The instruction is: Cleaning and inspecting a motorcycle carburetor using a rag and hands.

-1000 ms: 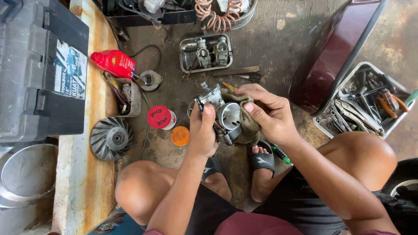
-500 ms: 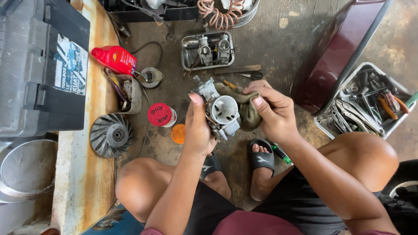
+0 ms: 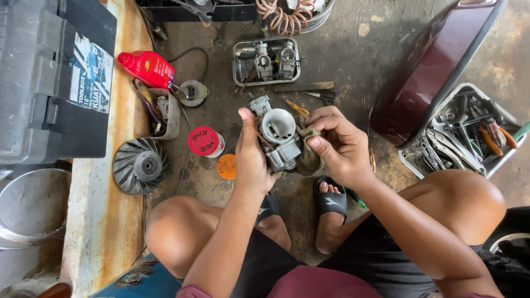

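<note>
Toolbox (image 3: pixel 52 83): grey and black case at the far left, lying on a worn wooden plank (image 3: pixel 118 182).
Fan wheel (image 3: pixel 139 166): grey finned disc at the plank's edge, near side.
Red bottle (image 3: pixel 148 68): lies on its side on the floor, far left, just above a small tin of odd parts (image 3: pixel 156 114).
Red-capped can (image 3: pixel 205 142): stands on the concrete floor, an orange lid (image 3: pixel 226 166) just beside it.
Left hand (image 3: pixel 253 157): wrapped around the left side of the carburettor (image 3: pixel 279 138), thumb up along its body, fingers closed on it.
Carburettor: held in the air between both hands, over the floor, round open bore facing up.
Metal tray (image 3: pixel 266 60): far centre, with two more carburettor bodies in it.
Right hand (image 3: pixel 342 143): fingers pinched on a dirty olive rag (image 3: pixel 309 157), pressing it against the carburettor's right side.
Maroon panel (image 3: pixel 428 72): curved glossy cover, far right.
Tool tray (image 3: pixel 466 132): right edge, filled with spanners and pliers.
</note>
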